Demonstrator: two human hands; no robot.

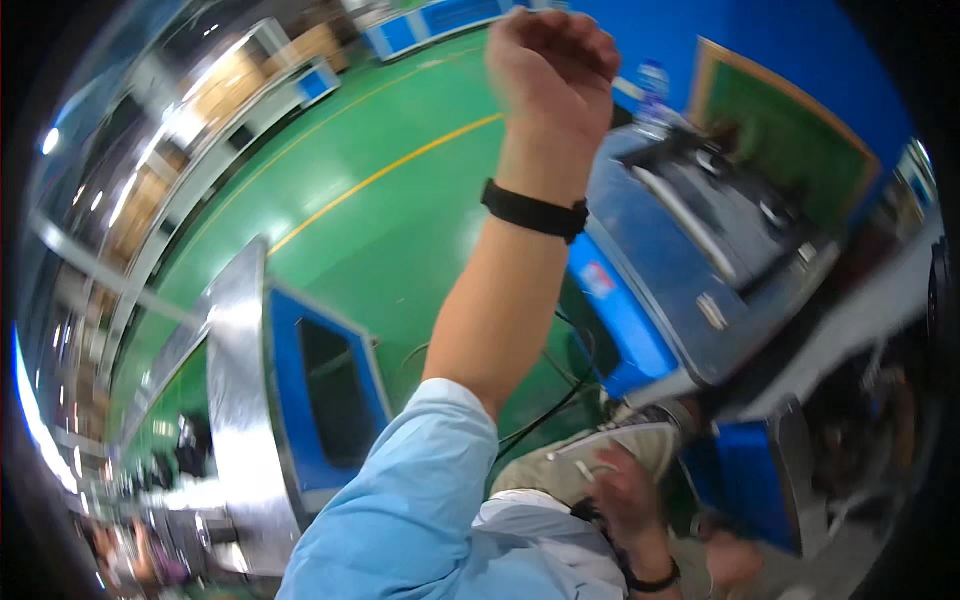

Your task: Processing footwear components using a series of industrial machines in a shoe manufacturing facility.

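The left hand is raised toward the upper edge, its fingers loosely curled and half open (nothing is seen to be gripped), with a black wristband worn below it. The right hand is blurred, low over the beige trousers; whether anything is held in it cannot be told. To the right of the raised hand, a clear bottle is stood on the far part of the bench, near a wood-framed green board.
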